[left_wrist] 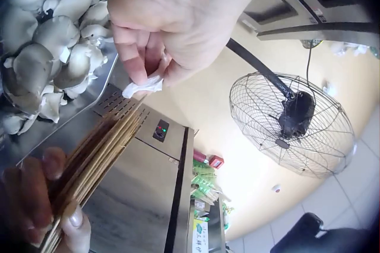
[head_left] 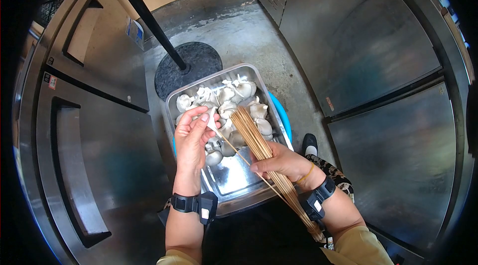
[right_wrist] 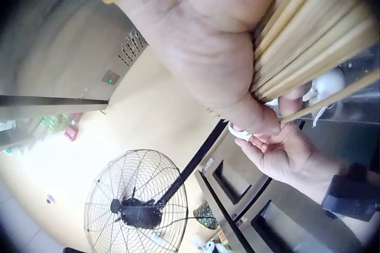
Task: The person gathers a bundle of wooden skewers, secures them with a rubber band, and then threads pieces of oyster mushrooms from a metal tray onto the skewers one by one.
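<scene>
My left hand (head_left: 190, 138) pinches a torn white piece of oyster mushroom (head_left: 212, 118) between thumb and fingers, above the metal tray (head_left: 231, 178). My right hand (head_left: 285, 163) grips a thick bundle of bamboo skewers (head_left: 253, 135), slanted across the tray's right side. One single skewer (head_left: 236, 149) stands apart from the bundle under the right thumb, and its upper end meets the mushroom piece. Several grey-white oyster mushrooms (head_left: 243, 89) fill the far part of the tray; its near part shows bare shiny metal. In the left wrist view, the pinched mushroom (left_wrist: 141, 88) sits at the skewer tips.
A blue rim (head_left: 282, 115) shows under the tray. Behind it stands a fan's round black base (head_left: 199, 58) with its pole. Steel cabinets (head_left: 107, 165) flank the left, and more steel doors (head_left: 388, 155) the right. A shoe (head_left: 309, 143) is on the floor at right.
</scene>
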Tool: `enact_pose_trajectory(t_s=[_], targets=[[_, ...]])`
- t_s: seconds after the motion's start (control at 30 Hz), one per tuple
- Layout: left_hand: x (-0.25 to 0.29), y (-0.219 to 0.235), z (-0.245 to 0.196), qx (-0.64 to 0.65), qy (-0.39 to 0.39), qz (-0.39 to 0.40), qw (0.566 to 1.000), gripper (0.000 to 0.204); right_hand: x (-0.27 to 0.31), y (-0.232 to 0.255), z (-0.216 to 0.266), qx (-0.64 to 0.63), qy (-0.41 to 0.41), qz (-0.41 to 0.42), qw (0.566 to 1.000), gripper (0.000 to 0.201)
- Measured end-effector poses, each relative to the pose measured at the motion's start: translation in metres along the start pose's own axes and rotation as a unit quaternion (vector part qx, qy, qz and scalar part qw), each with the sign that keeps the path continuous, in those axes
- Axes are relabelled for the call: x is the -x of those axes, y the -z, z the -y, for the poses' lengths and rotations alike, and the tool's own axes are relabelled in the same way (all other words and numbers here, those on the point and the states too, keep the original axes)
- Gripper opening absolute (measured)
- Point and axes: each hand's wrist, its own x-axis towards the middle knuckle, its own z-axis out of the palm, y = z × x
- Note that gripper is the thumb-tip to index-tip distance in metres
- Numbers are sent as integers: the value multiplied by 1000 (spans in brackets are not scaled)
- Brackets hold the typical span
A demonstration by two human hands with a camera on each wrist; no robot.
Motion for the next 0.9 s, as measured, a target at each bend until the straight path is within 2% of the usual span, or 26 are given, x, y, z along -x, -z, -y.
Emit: enact_pose_trajectory(t_s=[0.5, 0.7, 0.9], targets=[[4, -4, 3, -13, 43, -3, 999, 18, -4, 3, -5, 32, 4, -19, 999, 20], [11, -12, 10, -19, 87, -5, 996, 17, -3, -1, 0, 46, 11, -52, 998, 22], [13, -14, 16, 61, 116, -22, 991, 16, -1, -4, 0, 61, 26, -78, 995, 22]])
